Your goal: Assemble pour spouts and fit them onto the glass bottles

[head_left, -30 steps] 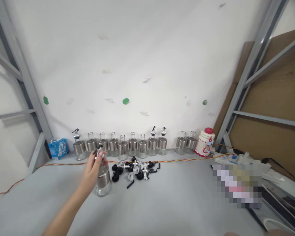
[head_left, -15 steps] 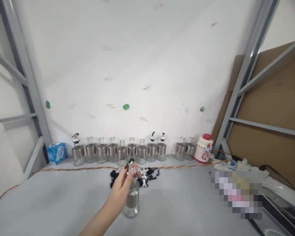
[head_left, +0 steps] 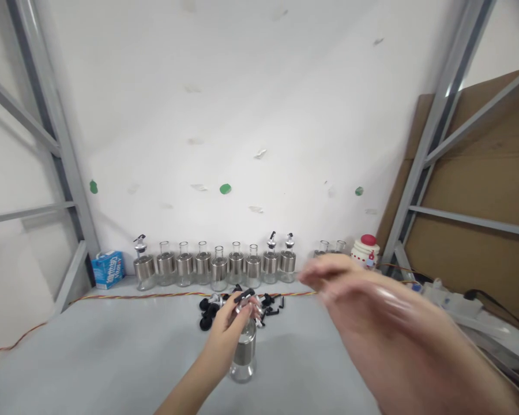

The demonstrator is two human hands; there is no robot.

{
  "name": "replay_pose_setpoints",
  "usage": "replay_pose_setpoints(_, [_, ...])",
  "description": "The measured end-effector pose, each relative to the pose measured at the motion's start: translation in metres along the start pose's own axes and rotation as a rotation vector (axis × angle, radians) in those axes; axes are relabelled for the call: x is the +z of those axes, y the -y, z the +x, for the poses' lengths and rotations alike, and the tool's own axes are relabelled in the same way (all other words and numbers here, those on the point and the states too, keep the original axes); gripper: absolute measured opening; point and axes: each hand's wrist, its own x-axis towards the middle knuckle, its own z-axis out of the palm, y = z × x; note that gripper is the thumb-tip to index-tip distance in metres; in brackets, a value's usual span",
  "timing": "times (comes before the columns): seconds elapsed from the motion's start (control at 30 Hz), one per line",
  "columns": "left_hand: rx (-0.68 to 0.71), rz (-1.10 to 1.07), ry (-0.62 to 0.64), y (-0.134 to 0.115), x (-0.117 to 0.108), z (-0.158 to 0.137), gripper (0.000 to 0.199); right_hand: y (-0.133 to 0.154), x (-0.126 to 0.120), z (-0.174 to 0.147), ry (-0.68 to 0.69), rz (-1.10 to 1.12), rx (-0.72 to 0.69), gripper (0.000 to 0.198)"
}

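Observation:
My left hand (head_left: 233, 323) is closed around a pourer spout (head_left: 244, 296) with a black lever and silvery body, at the neck of an upright glass bottle (head_left: 244, 353) with a metal band. The fingers hide where spout and neck meet. My right hand (head_left: 372, 311) is large and blurred in the right half, close to the camera, apart from the bottle. Motion smears its fingers, so I cannot make out whether they hold anything. Just behind my left hand lies a pile of loose black and silver pourer parts (head_left: 208, 314).
Several similar bottles (head_left: 184, 264) stand along the wall, a few topped with spouts (head_left: 271, 242). At the left is a blue carton (head_left: 108, 270). A red-lidded jar (head_left: 365, 250) and a power strip (head_left: 452, 305) are at the right. A twisted cable (head_left: 155, 296) crosses the table (head_left: 112, 357).
My right hand has come into view from the right, covering part of the table and jar. My left hand stays on the spout and bottle; the view has shifted slightly.

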Motion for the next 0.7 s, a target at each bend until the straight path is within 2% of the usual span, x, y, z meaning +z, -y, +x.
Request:
replay_pose_setpoints(0.07, [-0.016, -0.046, 0.031, 0.0, -0.002, 0.001, 0.019, -0.018, 0.019, 0.012, 0.013, 0.222, 0.095, 0.025])
replay_pose_setpoints(0.1, [-0.024, -0.059, 0.037, -0.001, -0.003, 0.001, 0.019, -0.032, 0.029, 0.015, 0.038, 0.265, 0.151, 0.024])
replay_pose_setpoints(0.23, [-0.03, -0.054, 0.033, -0.003, -0.006, 0.0, 0.02, -0.085, 0.06, 0.009, 0.137, 0.294, 0.342, 0.027])
replay_pose_setpoints(0.37, [-0.062, -0.061, 0.002, 0.003, -0.009, -0.002, 0.025, -0.1, 0.077, -0.003, 0.232, 0.38, 0.492, 0.036])
replay_pose_setpoints(0.47, [-0.028, 0.006, -0.005, 0.011, -0.009, -0.003, 0.032, -0.1, 0.084, -0.011, 0.247, 0.42, 0.44, 0.038])
replay_pose_setpoints(0.53, [0.043, 0.142, -0.011, 0.014, -0.009, -0.005, 0.037, -0.103, 0.085, -0.015, 0.193, 0.383, 0.387, 0.037])
replay_pose_setpoints(0.63, [0.134, 0.397, 0.013, 0.012, -0.01, -0.009, 0.047, -0.113, 0.079, -0.024, 0.051, 0.231, 0.295, 0.035])
replay_pose_setpoints(0.7, [0.172, 0.534, 0.035, 0.009, -0.013, -0.011, 0.053, -0.12, 0.072, -0.031, 0.012, 0.071, 0.189, 0.032])
